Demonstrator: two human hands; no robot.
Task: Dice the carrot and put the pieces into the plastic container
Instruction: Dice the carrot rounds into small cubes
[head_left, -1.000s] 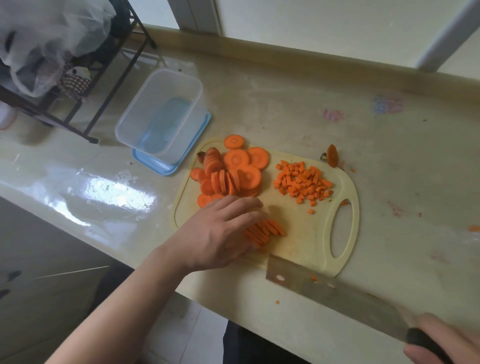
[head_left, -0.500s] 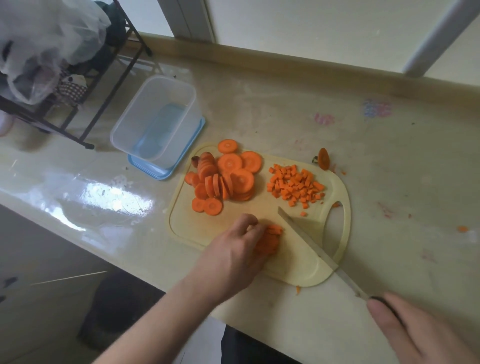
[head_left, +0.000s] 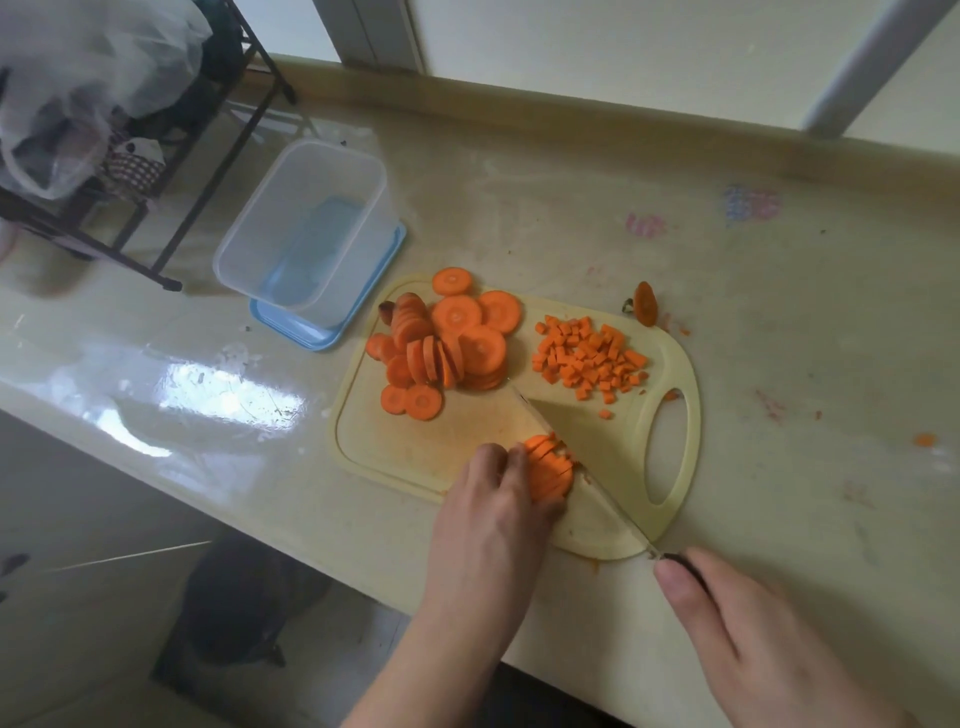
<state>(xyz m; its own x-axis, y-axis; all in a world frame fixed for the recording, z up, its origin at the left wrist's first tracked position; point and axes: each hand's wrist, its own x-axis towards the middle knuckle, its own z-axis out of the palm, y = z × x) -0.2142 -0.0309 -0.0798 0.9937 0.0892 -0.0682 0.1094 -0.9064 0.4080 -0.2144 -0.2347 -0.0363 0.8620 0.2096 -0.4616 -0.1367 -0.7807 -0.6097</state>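
A pale yellow cutting board (head_left: 415, 447) lies on the counter. A heap of round carrot slices (head_left: 447, 348) sits at its far left, and a pile of small carrot dice (head_left: 589, 358) at its far right. My left hand (head_left: 493, 514) presses down a small stack of carrot strips (head_left: 548, 467) at the board's near edge. My right hand (head_left: 753, 639) grips the dark handle of a knife (head_left: 582, 457); the blade stands edge-down against the right side of the strips. The clear plastic container (head_left: 306, 228), with nothing in it, stands on a blue lid left of the board.
A carrot end piece (head_left: 645, 304) lies on the counter (head_left: 779, 338) just beyond the board's far right corner, and a small orange scrap (head_left: 924, 440) further right. A black wire rack (head_left: 171, 130) with plastic bags (head_left: 78, 78) stands at the far left. A wall ledge runs along the back.
My right hand has swung the knife from beside the board onto it, blade now against the strips. My left hand has gathered the strips into a tighter stack.
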